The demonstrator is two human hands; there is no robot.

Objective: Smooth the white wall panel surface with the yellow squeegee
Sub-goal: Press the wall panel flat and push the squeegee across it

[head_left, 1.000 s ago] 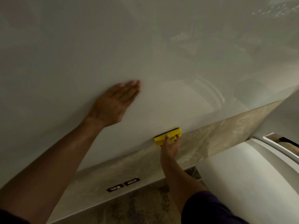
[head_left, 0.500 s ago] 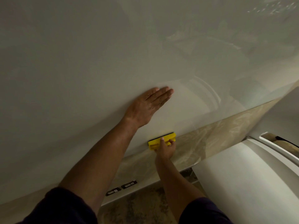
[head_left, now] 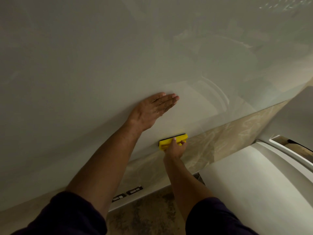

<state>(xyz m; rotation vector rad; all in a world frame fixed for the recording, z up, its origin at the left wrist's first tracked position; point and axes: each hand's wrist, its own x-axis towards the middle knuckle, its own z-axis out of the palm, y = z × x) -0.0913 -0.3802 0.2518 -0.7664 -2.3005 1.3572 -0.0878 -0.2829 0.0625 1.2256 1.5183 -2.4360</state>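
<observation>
The glossy white wall panel [head_left: 101, 73] fills most of the view and slants down to the left. My left hand [head_left: 152, 111] lies flat on it, fingers together and pointing right, holding nothing. Below it my right hand [head_left: 174, 150] grips the yellow squeegee [head_left: 169, 141], whose black edge presses against the panel just above the panel's lower edge. My fingers cover the middle of the squeegee.
A beige marbled strip [head_left: 228, 138] runs under the panel. Two dark wall outlets [head_left: 127, 194] sit low on it. A white curved fixture [head_left: 262, 184] stands at the right, close to my right arm. Mottled brown floor [head_left: 147, 214] shows between my arms.
My left hand has slid to the right along the panel, and its arm now reaches in closer to the centre. The squeegee has shifted slightly left near the panel's lower edge.
</observation>
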